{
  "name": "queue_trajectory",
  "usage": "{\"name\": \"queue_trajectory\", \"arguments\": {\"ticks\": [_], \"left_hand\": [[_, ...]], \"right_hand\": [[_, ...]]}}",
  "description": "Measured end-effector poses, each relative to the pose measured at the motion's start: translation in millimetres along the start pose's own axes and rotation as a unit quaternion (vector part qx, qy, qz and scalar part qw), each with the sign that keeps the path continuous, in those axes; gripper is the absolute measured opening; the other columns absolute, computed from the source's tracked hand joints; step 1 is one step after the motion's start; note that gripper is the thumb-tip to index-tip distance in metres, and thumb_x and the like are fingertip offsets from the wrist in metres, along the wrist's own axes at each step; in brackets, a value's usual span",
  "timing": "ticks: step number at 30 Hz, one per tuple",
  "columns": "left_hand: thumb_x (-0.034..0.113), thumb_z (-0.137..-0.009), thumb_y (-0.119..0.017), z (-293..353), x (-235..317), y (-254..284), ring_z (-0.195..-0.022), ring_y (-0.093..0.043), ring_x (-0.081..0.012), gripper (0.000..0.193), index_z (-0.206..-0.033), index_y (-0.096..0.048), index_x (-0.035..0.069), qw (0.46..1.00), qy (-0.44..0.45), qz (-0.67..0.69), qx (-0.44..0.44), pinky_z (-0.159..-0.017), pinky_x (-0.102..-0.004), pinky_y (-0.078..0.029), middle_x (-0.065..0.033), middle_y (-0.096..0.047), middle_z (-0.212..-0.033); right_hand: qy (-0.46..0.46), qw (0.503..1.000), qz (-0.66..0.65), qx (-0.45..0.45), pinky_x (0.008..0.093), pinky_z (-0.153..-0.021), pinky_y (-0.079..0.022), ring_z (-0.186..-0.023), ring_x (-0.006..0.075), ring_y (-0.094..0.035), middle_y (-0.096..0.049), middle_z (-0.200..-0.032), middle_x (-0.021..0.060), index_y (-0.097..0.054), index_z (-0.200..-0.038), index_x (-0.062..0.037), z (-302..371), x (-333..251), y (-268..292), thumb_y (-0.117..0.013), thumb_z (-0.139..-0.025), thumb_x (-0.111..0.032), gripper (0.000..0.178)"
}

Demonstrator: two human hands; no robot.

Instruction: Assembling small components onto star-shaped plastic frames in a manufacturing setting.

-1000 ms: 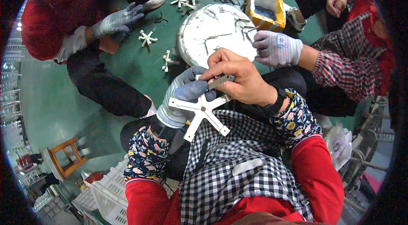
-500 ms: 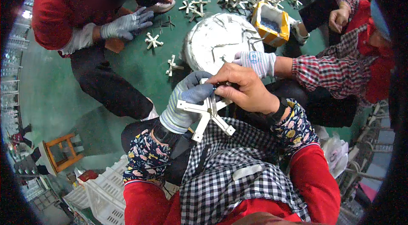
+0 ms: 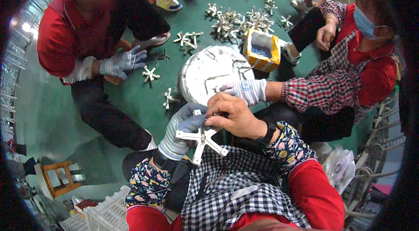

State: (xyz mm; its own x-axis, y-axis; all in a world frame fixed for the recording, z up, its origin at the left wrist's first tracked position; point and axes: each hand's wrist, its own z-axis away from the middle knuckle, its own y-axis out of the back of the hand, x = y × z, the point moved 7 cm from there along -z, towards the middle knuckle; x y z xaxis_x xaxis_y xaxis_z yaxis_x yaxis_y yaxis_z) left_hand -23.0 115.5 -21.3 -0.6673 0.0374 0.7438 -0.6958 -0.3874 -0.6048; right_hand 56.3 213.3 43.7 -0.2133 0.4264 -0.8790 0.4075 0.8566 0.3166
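My left hand (image 3: pixel 176 133), in a striped grey-and-white glove, is closed around a white star-shaped bracket (image 3: pixel 200 149) with several arms, held in front of my checked apron. My bare right hand (image 3: pixel 238 119) reaches in from the right, thumb and index finger pinched together at the bracket's upper side. What sits between those fingertips is too small to make out. Just beyond my hands stands a round, white-covered work surface (image 3: pixel 209 67) with thin dark strips on top. A co-worker's gloved hand (image 3: pixel 246 91) rests at its near right edge, close to my right hand.
A yellow-and-white box (image 3: pixel 262 63) of small dark parts stands at the work surface's far right edge. Several star brackets (image 3: pixel 227 26) lie heaped on the green floor beyond. Another person's gloved hand (image 3: pixel 120 64) is at the left. White plastic crates (image 3: pixel 107 211) stand lower left.
The view has tilted upward, so more of the far floor and the co-workers shows. My left hand keeps hold of the bracket, and my right fingers stay pinched at it.
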Motion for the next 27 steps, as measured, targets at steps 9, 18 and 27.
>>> {"name": "queue_trajectory", "arguments": {"ticks": [9,18,27], "left_hand": [[0.016,-0.083,-0.066,-0.1,12.9,5.8,-0.077,-0.058,-0.0101,0.038,-0.114,-0.053,0.0,0.991,-0.041,-0.115,0.053,-0.066,-0.0216,-0.048,-0.0053,-0.061,-0.09],[0.018,-0.088,-0.062,2.0,18.8,-3.8,-0.076,-0.058,-0.0078,0.036,-0.117,-0.052,0.0,0.997,-0.069,-0.013,0.025,-0.068,-0.0201,-0.05,-0.0027,-0.06,-0.092],[0.015,-0.085,-0.064,1.8,11.0,-3.3,-0.074,-0.061,-0.0099,0.039,-0.118,-0.05,-0.002,1.0,-0.015,0.025,-0.003,-0.067,-0.0233,-0.052,-0.0046,-0.061,-0.091]], "right_hand": [[-0.095,0.995,0.018,-0.016,0.0287,-0.059,-0.048,-0.067,0.0182,-0.062,-0.062,-0.078,0.0078,-0.064,-0.085,-0.0049,0.9,11.7,-1.6,-0.071,-0.075,-0.011,0.013],[0.011,0.998,0.06,0.008,0.0271,-0.057,-0.048,-0.067,0.0175,-0.061,-0.062,-0.081,0.0072,-0.063,-0.084,-0.0038,-3.0,-0.4,-0.7,-0.073,-0.074,-0.01,0.016],[0.068,0.992,0.101,0.036,0.0285,-0.06,-0.049,-0.068,0.0221,-0.063,-0.064,-0.08,0.0093,-0.061,-0.084,-0.0054,0.5,-11.1,3.8,-0.072,-0.074,-0.013,0.017]]}}
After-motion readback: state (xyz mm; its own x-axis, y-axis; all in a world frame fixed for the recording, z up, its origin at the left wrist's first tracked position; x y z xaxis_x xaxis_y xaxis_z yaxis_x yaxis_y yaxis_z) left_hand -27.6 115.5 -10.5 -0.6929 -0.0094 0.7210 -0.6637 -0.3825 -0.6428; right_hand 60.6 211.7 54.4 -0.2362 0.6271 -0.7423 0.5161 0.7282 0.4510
